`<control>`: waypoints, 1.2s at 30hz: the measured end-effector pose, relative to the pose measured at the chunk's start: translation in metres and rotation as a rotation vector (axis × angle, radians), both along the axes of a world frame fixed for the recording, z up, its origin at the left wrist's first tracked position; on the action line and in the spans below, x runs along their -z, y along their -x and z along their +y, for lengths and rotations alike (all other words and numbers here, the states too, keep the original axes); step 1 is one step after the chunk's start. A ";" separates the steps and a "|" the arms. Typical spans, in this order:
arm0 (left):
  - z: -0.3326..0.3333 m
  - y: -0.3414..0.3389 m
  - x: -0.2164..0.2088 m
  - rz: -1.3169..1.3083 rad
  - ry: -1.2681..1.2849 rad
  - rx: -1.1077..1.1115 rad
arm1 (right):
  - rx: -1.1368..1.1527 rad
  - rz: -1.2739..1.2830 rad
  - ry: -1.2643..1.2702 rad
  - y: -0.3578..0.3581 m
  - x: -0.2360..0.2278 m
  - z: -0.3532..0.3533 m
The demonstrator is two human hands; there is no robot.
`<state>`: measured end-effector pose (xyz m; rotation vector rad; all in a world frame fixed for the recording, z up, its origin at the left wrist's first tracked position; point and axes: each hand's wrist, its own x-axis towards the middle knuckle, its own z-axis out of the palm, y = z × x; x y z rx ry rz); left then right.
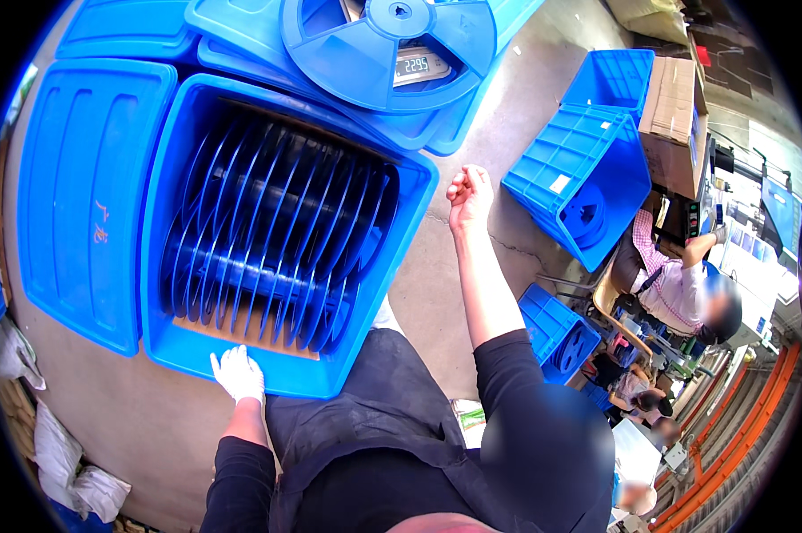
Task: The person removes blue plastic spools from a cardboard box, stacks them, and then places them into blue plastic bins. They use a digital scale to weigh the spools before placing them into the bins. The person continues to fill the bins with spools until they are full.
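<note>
Logged from my remote station: reels (281, 213) stand on edge inside the uncovered blue tote bin (303, 375), filling most of its width, so I judge it nearly full. One spoked blue reel (365, 67) lies outside the row, on the digital scale (416, 66) beyond the bin. Left hand (238, 373): at the bin's near rim, fingers slightly spread, nothing seen in them. Right hand (472, 197): right of the bin, fingers curled; whether they hold anything, I cannot tell.
</note>
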<state>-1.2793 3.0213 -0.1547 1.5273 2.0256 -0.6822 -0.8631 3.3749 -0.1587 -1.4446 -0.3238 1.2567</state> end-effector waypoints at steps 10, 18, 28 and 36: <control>0.010 -0.003 -0.010 0.010 0.038 -0.007 | -0.120 -0.176 0.012 0.036 -0.019 0.024; -0.001 -0.001 -0.003 -0.001 -0.018 -0.014 | -0.311 -0.230 -0.067 0.075 -0.064 0.051; -0.001 0.001 -0.004 -0.046 -0.106 -0.038 | -0.483 -0.516 -0.068 0.097 -0.091 0.056; -0.003 0.003 -0.007 -0.030 -0.072 -0.035 | -0.097 -0.262 0.236 0.121 -0.071 0.072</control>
